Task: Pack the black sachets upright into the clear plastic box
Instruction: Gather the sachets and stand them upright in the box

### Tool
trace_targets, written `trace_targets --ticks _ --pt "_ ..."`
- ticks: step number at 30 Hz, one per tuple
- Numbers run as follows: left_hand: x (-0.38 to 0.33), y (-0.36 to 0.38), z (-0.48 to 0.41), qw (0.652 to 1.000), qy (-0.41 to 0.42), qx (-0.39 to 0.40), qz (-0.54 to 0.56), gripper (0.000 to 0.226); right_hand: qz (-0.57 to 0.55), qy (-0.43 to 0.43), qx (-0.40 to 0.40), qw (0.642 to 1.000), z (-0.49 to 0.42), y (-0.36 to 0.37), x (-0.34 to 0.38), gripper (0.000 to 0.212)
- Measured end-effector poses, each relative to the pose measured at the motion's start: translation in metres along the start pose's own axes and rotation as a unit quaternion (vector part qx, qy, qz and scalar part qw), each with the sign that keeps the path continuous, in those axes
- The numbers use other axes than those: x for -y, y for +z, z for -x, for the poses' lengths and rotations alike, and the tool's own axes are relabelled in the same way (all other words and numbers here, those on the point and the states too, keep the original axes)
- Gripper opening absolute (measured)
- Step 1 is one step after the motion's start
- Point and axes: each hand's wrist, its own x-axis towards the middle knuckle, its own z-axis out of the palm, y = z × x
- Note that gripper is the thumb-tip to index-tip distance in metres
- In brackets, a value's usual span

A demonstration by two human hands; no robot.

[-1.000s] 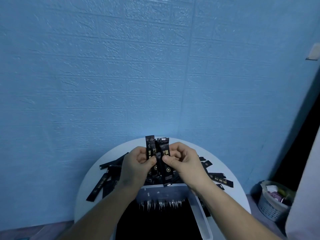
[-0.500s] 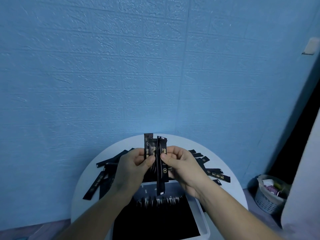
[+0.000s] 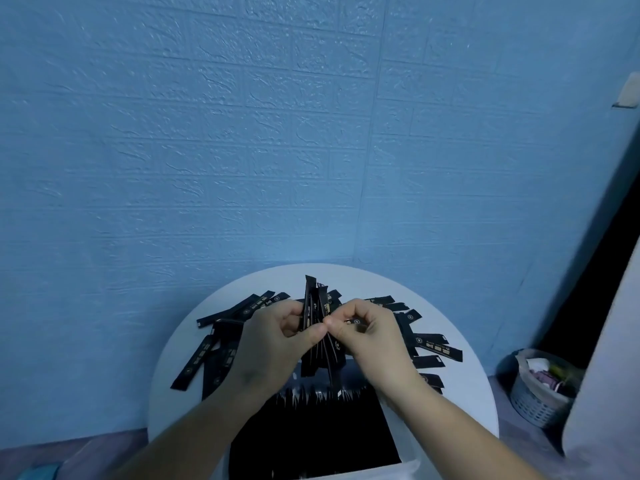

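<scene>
A small bunch of black sachets (image 3: 317,308) stands upright between my two hands, above the far end of the clear plastic box (image 3: 410,464). My left hand (image 3: 273,341) grips the bunch from the left, thumb pressed on it. My right hand (image 3: 367,332) pinches the same bunch from the right with thumb and forefinger. The box is packed with many upright black sachets (image 3: 311,431), their top edges showing. Loose black sachets (image 3: 214,351) lie scattered on the round white table (image 3: 464,386), left and right of my hands.
More loose sachets (image 3: 429,344) lie on the table's right side. A blue brick-pattern wall (image 3: 311,133) stands right behind the table. A grey basket (image 3: 535,407) with oddments sits on the floor at the right, next to a pale upright surface (image 3: 609,393).
The bunch has come lower and my hands have closed in on it, fingertips now nearly touching. The sachet that hung down from my right hand sits deeper in the bunch.
</scene>
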Motion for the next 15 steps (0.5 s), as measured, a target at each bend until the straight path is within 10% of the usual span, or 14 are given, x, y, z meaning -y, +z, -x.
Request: trace_targets --ticks 15 --pt "0.014 -0.002 0.014 0.979 -0.133 0.069 -0.137 0.045 0.224 0.02 0.148 0.963 0.033 -0.005 -0.002 0.028"
